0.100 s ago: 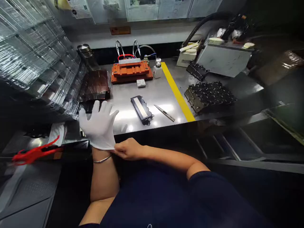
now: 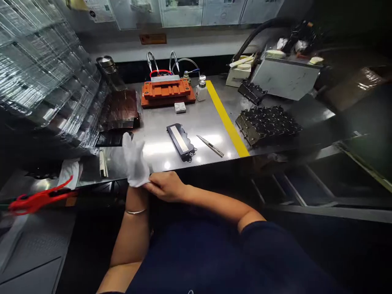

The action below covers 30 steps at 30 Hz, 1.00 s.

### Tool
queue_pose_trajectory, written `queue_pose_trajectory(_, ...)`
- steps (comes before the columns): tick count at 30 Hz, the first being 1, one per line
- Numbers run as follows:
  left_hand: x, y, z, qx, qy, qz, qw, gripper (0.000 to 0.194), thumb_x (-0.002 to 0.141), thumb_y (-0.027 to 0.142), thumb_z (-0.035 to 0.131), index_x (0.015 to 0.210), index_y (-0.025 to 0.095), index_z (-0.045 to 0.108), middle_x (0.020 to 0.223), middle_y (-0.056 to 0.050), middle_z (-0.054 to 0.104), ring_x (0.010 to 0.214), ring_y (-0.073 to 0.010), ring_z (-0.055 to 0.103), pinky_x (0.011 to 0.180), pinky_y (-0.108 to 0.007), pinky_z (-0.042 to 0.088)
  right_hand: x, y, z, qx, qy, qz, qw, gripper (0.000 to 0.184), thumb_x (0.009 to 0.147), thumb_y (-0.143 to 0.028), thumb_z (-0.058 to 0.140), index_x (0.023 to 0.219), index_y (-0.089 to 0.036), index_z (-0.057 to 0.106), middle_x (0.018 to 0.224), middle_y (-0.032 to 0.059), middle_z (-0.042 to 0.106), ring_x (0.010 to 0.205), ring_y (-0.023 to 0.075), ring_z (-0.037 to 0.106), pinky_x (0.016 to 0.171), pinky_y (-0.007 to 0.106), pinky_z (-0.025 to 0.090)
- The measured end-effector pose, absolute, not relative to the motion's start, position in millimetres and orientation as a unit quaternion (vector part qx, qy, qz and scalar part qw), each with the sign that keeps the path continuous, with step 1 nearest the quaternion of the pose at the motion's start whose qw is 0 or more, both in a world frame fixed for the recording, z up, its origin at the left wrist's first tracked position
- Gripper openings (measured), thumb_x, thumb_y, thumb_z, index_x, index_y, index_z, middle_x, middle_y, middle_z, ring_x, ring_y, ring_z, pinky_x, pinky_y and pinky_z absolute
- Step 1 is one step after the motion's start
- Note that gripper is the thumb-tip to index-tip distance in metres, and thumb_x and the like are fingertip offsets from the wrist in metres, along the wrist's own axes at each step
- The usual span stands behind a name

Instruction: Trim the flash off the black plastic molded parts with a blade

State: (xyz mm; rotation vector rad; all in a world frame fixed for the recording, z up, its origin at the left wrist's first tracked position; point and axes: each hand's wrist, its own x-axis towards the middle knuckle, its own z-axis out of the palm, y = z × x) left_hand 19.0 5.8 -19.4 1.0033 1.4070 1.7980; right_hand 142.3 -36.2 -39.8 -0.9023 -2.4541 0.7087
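Note:
My left hand (image 2: pixel 133 157) wears a white glove (image 2: pixel 138 178) and is turned edge-on, its fingers stretched upward and a little blurred. It holds nothing. My right hand (image 2: pixel 165 185) is bare and closed, pinching the glove's cuff at the left wrist. Beyond the hands, on the metal bench (image 2: pixel 153 136), lies a black part (image 2: pixel 180 141) with a pale strip along its top. A slim metal knife or tweezer-like tool (image 2: pixel 210 145) lies to the right of it, touched by neither hand.
Behind stand an orange fixture (image 2: pixel 168 92), a small white block (image 2: pixel 180 107) and a pump bottle (image 2: pixel 201 89). Yellow tape (image 2: pixel 225 118) crosses the bench; black parts (image 2: pixel 269 124) are heaped to its right. Stacked clear trays (image 2: pixel 55 77) and a red tool (image 2: pixel 39 200) are at left.
My gloved left hand has turned from spread fingers to edge-on, with its fingers closer together. My right hand keeps hold of the cuff and has moved slightly up.

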Motion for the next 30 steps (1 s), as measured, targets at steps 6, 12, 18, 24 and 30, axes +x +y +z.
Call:
queue_pose_trajectory(6, 35.6, -3.4, -32.2, 0.5, 0.674, 0.543, -0.006, 0.081, 0.073, 0.044, 0.075, 0.141, 0.012, 0.043, 0.157, -0.02, 0.03, 0.148, -0.0343, 0.021, 0.122, -0.048, 0.015, 145.8, -35.9, -40.6, -0.332, -0.883, 0.248, 0.222, 0.036, 0.101, -0.033, 0.045, 0.069, -0.017, 0.053, 0.068, 0.0001, 0.061, 0.062, 0.0107, 0.053, 0.056, 0.025, 0.027)
queue_pose_trajectory(12, -9.6, -13.3, -38.8, 0.49, 0.764, 0.42, -0.033, 0.044, 0.086, 0.034, 0.062, 0.123, 0.012, 0.063, 0.146, -0.019, 0.047, 0.136, -0.035, 0.042, 0.117, -0.049, 0.028, 160.6, -49.0, -49.7, -0.181, -0.93, 0.303, 0.103, 0.034, 0.092, -0.028, 0.055, 0.06, -0.018, 0.049, 0.058, -0.0035, 0.055, 0.049, 0.0084, 0.038, 0.051, 0.024, 0.02)
queue_pose_trajectory(18, -89.5, -22.8, -42.8, 0.302, 0.908, 0.276, 0.084, 0.046, 0.08, 0.029, 0.06, 0.119, 0.003, 0.062, 0.122, -0.026, 0.059, 0.121, -0.0539, 0.048, 0.095, -0.068, 0.038, 221.1, -5.3, -28.0, -0.315, -0.899, 0.289, 0.096, 0.039, 0.097, -0.032, 0.048, 0.06, -0.017, 0.05, 0.059, -0.0018, 0.055, 0.053, 0.0088, 0.041, 0.055, 0.024, 0.023)
queue_pose_trajectory(24, -80.2, -3.3, -43.5, 0.284, 0.887, 0.323, 0.169, 0.019, 0.074, 0.026, 0.066, 0.089, 0.014, 0.068, 0.091, -0.015, 0.067, 0.109, -0.0422, 0.057, 0.096, -0.054, 0.042, 251.9, 105.5, 6.2, -0.564, -0.8, 0.177, 0.1, 0.023, 0.097, -0.036, 0.046, 0.094, -0.021, 0.063, 0.092, 0.0031, 0.071, 0.084, 0.0172, 0.063, 0.069, 0.026, 0.038)
queue_pose_trajectory(30, 13.4, 14.5, -39.5, 0.235, 0.769, 0.499, 0.323, 0.051, 0.088, 0.029, 0.056, 0.136, 0.019, 0.045, 0.102, -0.008, 0.063, 0.089, -0.0246, 0.064, 0.076, -0.038, 0.053, 207.7, 227.2, -3.2, -0.649, -0.748, 0.118, 0.077, 0.041, 0.095, -0.041, 0.049, 0.127, -0.016, 0.053, 0.129, 0.0185, 0.059, 0.113, 0.0309, 0.061, 0.09, 0.039, 0.047)
